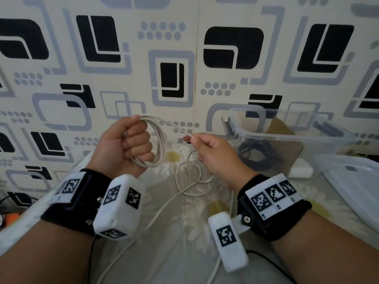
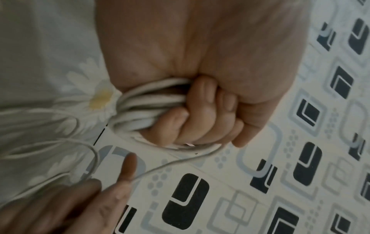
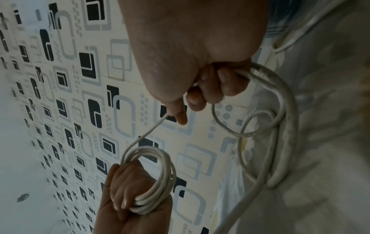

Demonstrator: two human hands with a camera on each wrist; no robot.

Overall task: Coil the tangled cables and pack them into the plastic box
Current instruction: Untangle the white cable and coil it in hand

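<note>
My left hand (image 1: 131, 144) grips a coil of white cable (image 1: 159, 144) with several loops, fingers curled tightly round it (image 2: 180, 114). From the coil's top a taut strand runs right to my right hand (image 1: 205, 148), which pinches the white cable between thumb and finger (image 3: 176, 110). The remaining cable (image 1: 190, 177) hangs below in loose loops and trails across the bedsheet toward me. The clear plastic box (image 1: 291, 136) stands at the right, holding a coiled black cable (image 1: 258, 152). In the right wrist view the coil (image 3: 160, 178) sits in the left fist.
A flowered bedsheet (image 1: 184, 232) covers the surface under my hands. The patterned wall (image 1: 174, 58) rises right behind. A clear lid (image 1: 352, 181) lies at the right, in front of the box. Dark cords and small objects (image 1: 12, 201) lie off the left edge.
</note>
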